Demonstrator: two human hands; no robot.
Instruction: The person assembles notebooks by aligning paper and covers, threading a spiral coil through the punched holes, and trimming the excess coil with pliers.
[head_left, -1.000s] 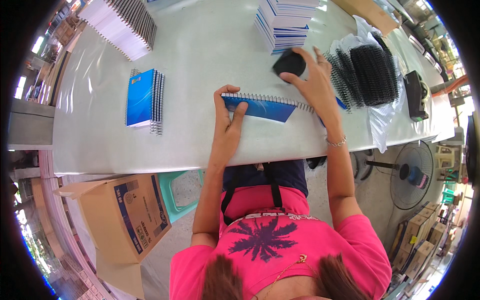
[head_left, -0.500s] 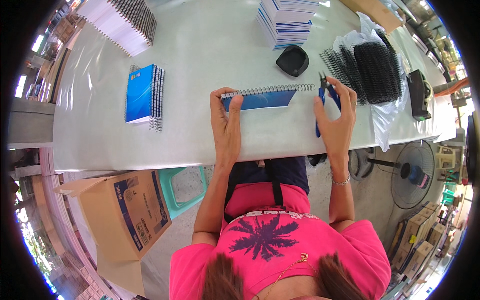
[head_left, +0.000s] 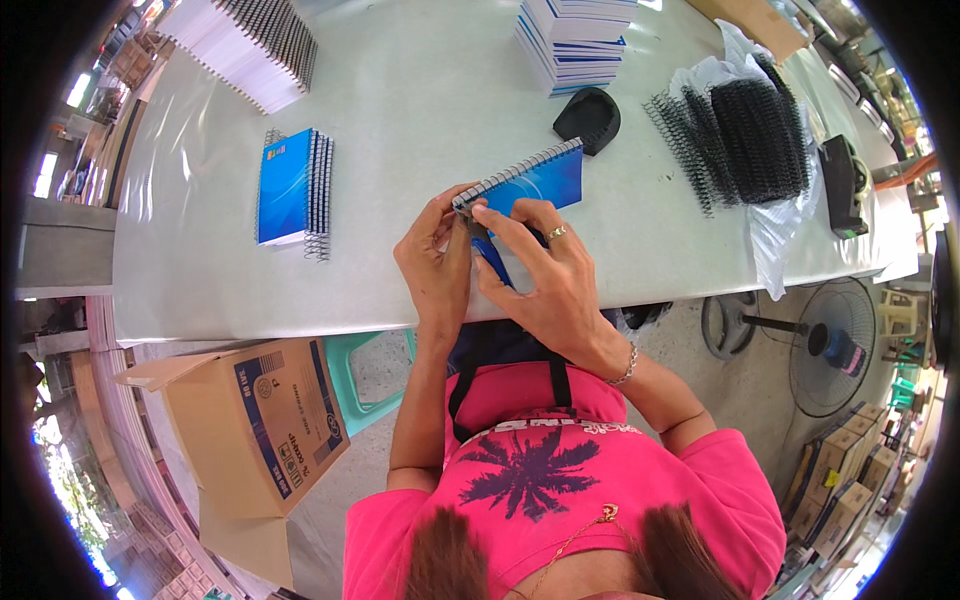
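Note:
My left hand (head_left: 432, 262) grips the near left end of a blue spiral notebook (head_left: 553, 188), which is tilted with its coil along the upper edge. My right hand (head_left: 556, 282) is closed around blue-handled wire cutters (head_left: 494, 258). Their jaws are at the coil's left end, by my left fingertips; fingers partly hide the tips, so whether they bite the wire is unclear. Left of my hands lies a small stack of blue spiral notebooks (head_left: 288, 190), some coil ends sticking out beyond it.
Black plastic coils (head_left: 760, 140) lie piled on white wrapping at the right, beside a black tape dispenser (head_left: 845, 188). A black dish-like object (head_left: 588, 120) sits beyond the notebook. Taller book stacks (head_left: 580, 50) stand at the back. A cardboard box (head_left: 270, 420) is below the table's left edge.
My right hand has brought the cutters left, from the coil's right end to its left end. The notebook's right end has swung up and away; the coil no longer protrudes there.

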